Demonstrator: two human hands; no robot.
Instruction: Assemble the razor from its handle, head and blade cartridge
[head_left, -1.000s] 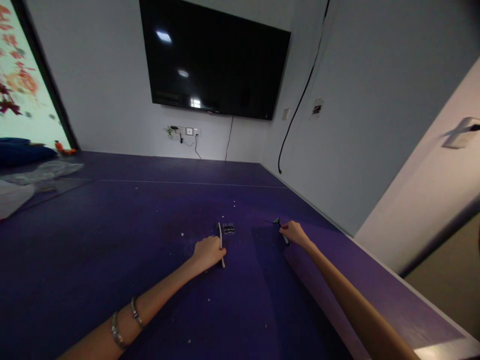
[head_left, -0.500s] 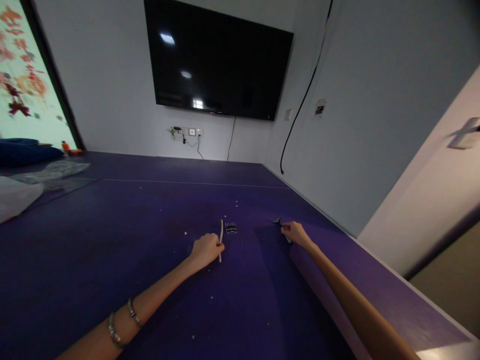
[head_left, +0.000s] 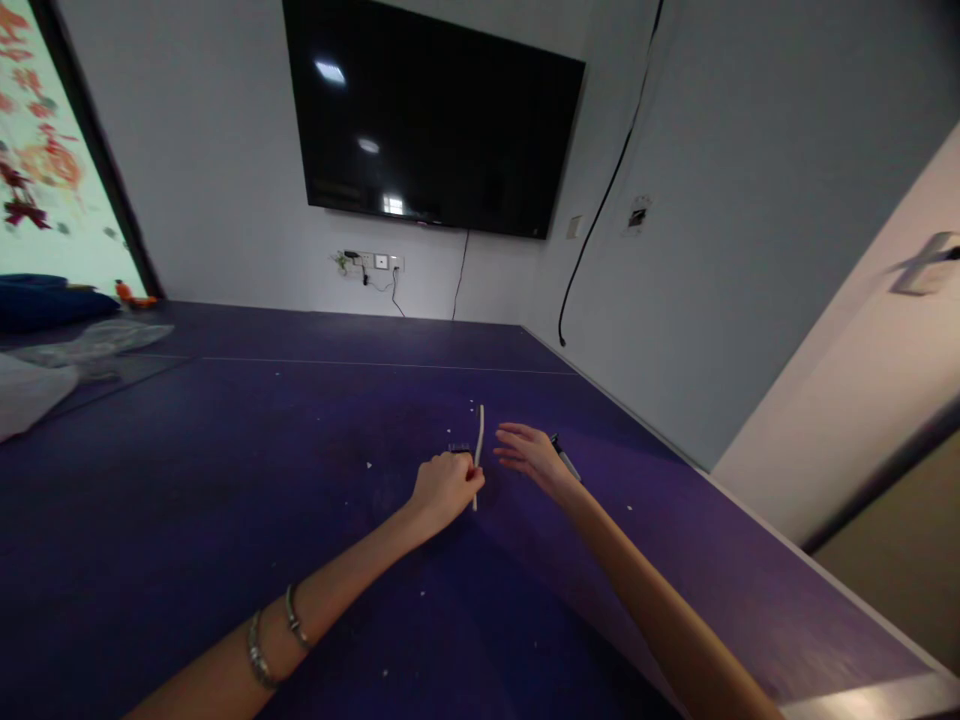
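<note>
My left hand [head_left: 448, 488] is closed around a thin, slightly bent pale stick [head_left: 481, 432], toothbrush-like in outline, held upright with both ends sticking out of the fist. Just behind the fist lies a small dark item in clear plastic [head_left: 459, 448], partly covered by the hand. My right hand [head_left: 529, 455] is open and holds nothing; its fingers point left toward the pale stick without touching it. Beside that wrist, on the purple surface, rests a razor [head_left: 568, 462] with a dark head and a grey handle, partly hidden by the hand.
Small white scraps [head_left: 369, 465] dot the purple surface [head_left: 225, 480]. Clear plastic bags [head_left: 97, 343] and dark blue cloth [head_left: 52, 303] lie at the far left. A black cable [head_left: 600, 215] hangs down the right wall. A television [head_left: 442, 120] is mounted ahead.
My right hand has let go of the razor, leaving it on the surface, and moved left with fingers spread. My left hand has shifted right with the pale stick, partly covering the small dark item.
</note>
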